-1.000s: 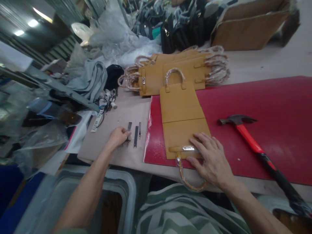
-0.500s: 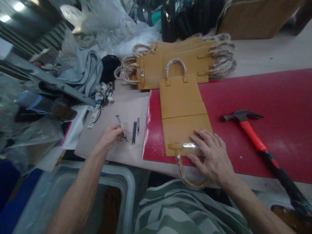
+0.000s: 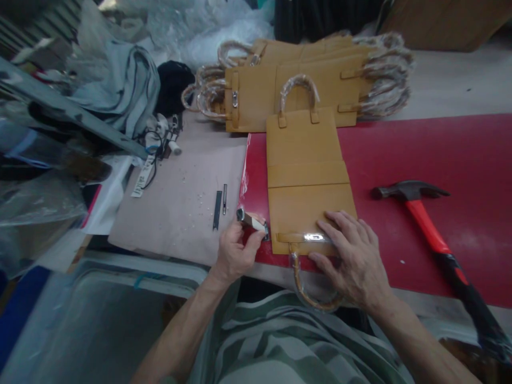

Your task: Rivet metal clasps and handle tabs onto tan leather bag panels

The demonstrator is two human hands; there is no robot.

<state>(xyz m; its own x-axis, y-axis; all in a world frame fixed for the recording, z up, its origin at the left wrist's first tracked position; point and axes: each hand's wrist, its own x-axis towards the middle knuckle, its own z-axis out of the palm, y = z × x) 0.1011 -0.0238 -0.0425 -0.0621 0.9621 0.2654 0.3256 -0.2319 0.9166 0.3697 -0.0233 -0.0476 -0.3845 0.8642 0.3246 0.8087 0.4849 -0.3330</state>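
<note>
My left hand [image 3: 236,249] is closed around a metal hand punch [image 3: 252,220], a short steel rod tilted over the red mat, its tip just left of the tan bag panel [image 3: 308,208]. Flat on the panel's lower right part lies my right hand [image 3: 352,256], fingers spread, beside a shiny metal plate [image 3: 314,238] on a strap. A plastic-wrapped handle [image 3: 304,293] hangs off the panel's near edge, and another wrapped handle [image 3: 298,80] stands at its far end.
A claw hammer [image 3: 428,229] with a red and black handle rests on the red mat [image 3: 472,160]. Left of the mat lie a dark flat bar [image 3: 217,210] and a thin metal rod [image 3: 224,199]. Stacked tan bag panels [image 3: 252,109] lie behind. A grey bin [image 3: 108,272] stands below left.
My left hand has brought the punch rightward from the bare tabletop to the red mat's edge beside the panel. My right hand stays on the panel, and the view has shifted slightly.
</note>
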